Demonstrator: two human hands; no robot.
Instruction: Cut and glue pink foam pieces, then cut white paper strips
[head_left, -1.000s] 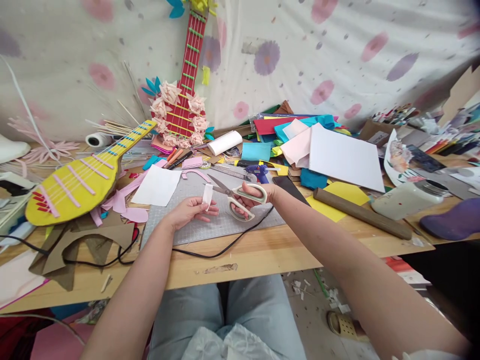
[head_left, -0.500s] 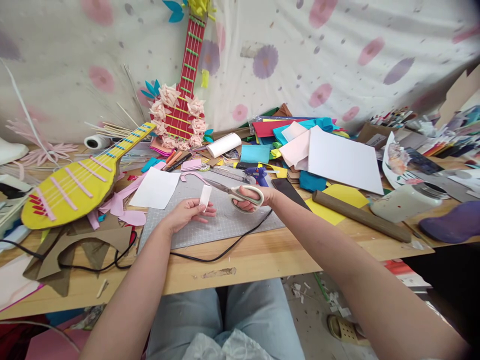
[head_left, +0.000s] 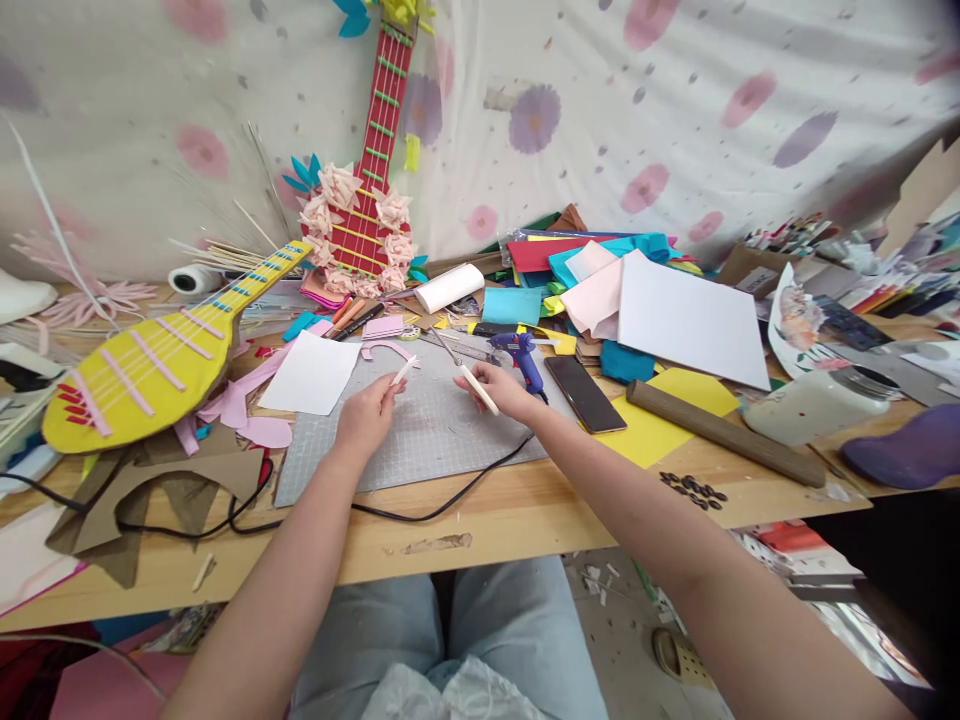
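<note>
My left hand (head_left: 366, 412) pinches paper (head_left: 406, 371), my right hand (head_left: 496, 388) grips scissors (head_left: 480, 390) nearby; a slip could nick the left.

Bare forearms (head_left: 289, 560), pale blue trousers (head_left: 375, 630)

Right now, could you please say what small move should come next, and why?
Probably bring the white-handled metal scissors toward the small white paper strip: the right hand holds the scissors, the left hand pinches the strip, and the blades are clear of it.

Flower-patterned curtain (head_left: 577, 170) — wooden tabletop (head_left: 525, 520)
</note>
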